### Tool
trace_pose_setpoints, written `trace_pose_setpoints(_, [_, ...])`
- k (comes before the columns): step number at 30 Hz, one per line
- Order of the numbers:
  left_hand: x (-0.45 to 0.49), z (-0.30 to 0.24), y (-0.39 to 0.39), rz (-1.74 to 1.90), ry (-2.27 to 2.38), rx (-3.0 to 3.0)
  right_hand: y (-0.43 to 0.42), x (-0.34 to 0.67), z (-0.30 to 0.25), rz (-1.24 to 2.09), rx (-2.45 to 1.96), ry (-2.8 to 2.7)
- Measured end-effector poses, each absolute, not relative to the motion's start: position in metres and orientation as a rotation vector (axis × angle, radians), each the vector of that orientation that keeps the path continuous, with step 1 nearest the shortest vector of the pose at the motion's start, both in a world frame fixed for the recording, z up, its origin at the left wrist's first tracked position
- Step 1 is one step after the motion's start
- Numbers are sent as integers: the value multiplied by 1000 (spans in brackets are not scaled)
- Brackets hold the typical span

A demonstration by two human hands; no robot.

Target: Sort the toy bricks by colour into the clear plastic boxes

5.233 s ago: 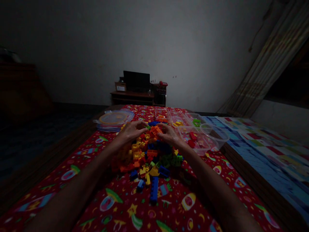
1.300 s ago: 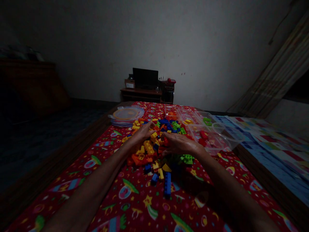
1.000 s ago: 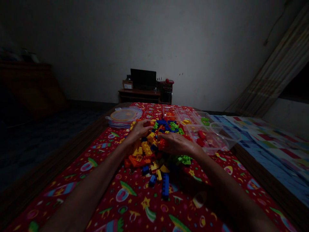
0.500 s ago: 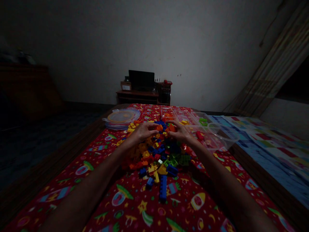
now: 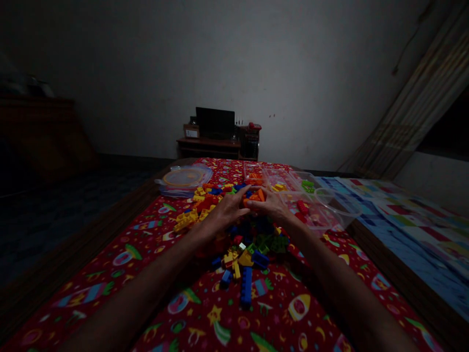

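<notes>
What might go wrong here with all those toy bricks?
The orange bricks between the fingers might slip and drop into the loose pile below. The right forearm appears close to the clear box holding red bricks, so a bump might shift it.

The left hand (image 5: 230, 210) and right hand (image 5: 273, 205) sit close together above a loose pile of multicoloured plastic toy bricks (image 5: 246, 258), the right curled around orange plastic bricks (image 5: 259, 196). Clear plastic bins (image 5: 322, 217) holding coloured pieces (image 5: 308, 187) stand rightward; flat translucent plastic lids (image 5: 183, 177) lie leftward on the red, rocket-printed, cloth-covered tabletop (image 5: 269, 320).
</notes>
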State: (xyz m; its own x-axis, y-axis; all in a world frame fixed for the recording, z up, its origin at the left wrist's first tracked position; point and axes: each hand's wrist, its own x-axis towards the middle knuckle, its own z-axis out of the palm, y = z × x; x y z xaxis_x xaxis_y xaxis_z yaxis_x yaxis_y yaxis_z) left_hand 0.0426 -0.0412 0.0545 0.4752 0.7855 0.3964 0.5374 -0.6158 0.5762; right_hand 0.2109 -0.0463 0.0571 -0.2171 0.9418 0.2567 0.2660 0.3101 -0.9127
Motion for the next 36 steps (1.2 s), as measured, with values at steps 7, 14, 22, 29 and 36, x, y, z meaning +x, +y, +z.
trace_pose_setpoints(7, [41, 56, -40, 921, 1118, 2391, -41, 218, 56, 876, -1087, -1690])
trace_pose_setpoints(14, [19, 64, -24, 1114, 1186, 2386, -8, 249, 79, 799, -1136, -1578])
trace_pose_setpoints(22, [6, 68, -19, 1129, 1271, 2376, 109, 253, 106, 460, -1528, -1621])
trace_pose_setpoints(29, [-5, 72, -13, 1155, 1299, 2333, 144, 238, 97, 207, -1705, -1752])
trace_pose_setpoints(36, [-8, 71, -9, 1145, 1351, 2340, 140, 237, 102, 175, -1641, -1718])
